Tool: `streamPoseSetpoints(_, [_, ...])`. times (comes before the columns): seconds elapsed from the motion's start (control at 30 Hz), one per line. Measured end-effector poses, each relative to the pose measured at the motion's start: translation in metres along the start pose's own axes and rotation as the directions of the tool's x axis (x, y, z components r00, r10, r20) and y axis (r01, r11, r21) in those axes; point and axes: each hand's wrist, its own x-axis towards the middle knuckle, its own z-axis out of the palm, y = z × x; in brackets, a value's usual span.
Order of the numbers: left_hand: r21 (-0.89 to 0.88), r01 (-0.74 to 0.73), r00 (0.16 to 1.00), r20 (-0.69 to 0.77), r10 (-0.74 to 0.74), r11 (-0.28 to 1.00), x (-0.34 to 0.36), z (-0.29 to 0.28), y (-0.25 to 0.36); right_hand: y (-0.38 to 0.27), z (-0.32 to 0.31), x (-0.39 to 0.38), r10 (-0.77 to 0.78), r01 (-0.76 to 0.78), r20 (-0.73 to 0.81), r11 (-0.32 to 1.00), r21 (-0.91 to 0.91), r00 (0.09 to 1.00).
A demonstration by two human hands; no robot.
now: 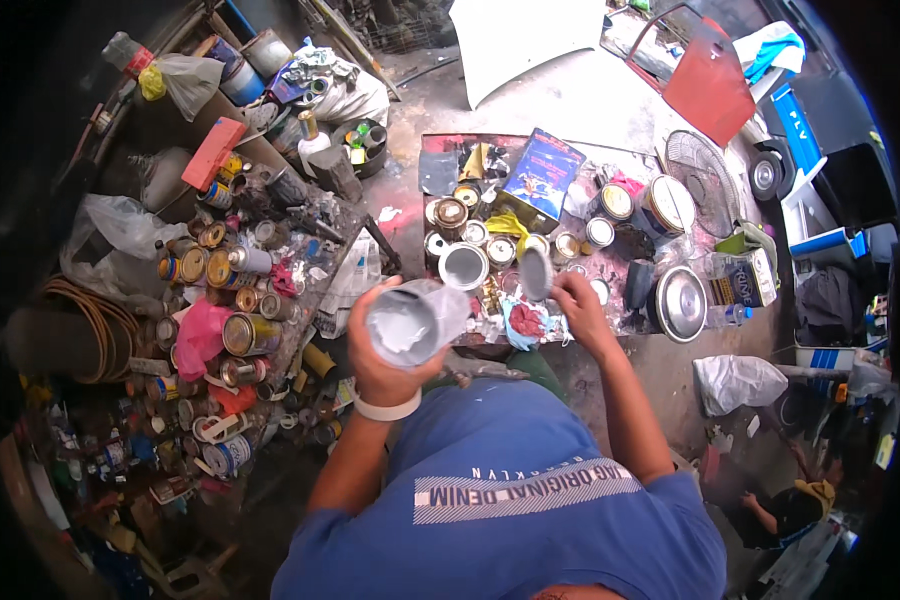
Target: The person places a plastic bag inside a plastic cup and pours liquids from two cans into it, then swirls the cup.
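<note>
Left hand: curls round the side of a grey-smeared cup, fingers spread along the wall.
Right hand: pinches a round grey lid near its edge, fingertips close together; exact finger placement too small to tell.
Cup: rests in the left grasp just before the near edge of the desk, tilted, mouth turned upward, grey paint coating the inside with a paler patch within.
Lid: hangs on edge over the near side of the desk, right of the cup and apart from it.
Open can: stands on the desk between cup and lid, slightly farther back, grey inside.
Back of desk: holds a blue rectangular tin, with a yellow cloth near its base.
Near edge of desk: carries a crumpled red rag below the lid.
Right end of desk: bears a large tin with a silver lid.
Left side: crowded with paint cans, beside a pink bag.
Left wrist: wears a white band.
Lower right: shows another person, well apart.
</note>
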Motion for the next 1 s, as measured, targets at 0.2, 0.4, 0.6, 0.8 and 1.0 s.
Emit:
streamPoseSetpoints(0.2, [0.068, 0.132, 0.986, -0.11, -0.124, 0.989, -0.027, -0.046, -0.003, -0.03, 0.063, 0.075, -0.177, 0.214, 0.157, 0.941, -0.263, 0.972])
streamPoseSetpoints(0.4, [0.28, 0.179, 0.97, -0.209, -0.122, 0.943, -0.047, -0.07, -0.009, -0.022, 0.114, 0.098, -0.311, 0.607, 0.532, 0.242, -0.757, 0.787])
streamPoseSetpoints(0.6, [0.196, 0.205, 0.954, -0.258, -0.151, 0.959, -0.052, -0.068, -0.015, -0.018, 0.133, 0.081, -0.379, 0.645, 0.55, 0.196, -0.739, 0.744])
streamPoseSetpoints(0.8, [0.194, 0.217, 0.96, -0.219, -0.174, 0.957, -0.044, -0.066, -0.021, -0.005, 0.144, 0.076, -0.329, 0.672, 0.594, 0.231, -0.703, 0.734])
streamPoseSetpoints(1.0, [0.187, 0.242, 0.956, -0.212, -0.201, 0.952, -0.041, -0.066, -0.026, -0.01, 0.15, 0.051, -0.352, 0.492, 0.351, 0.712, -0.501, 0.867])
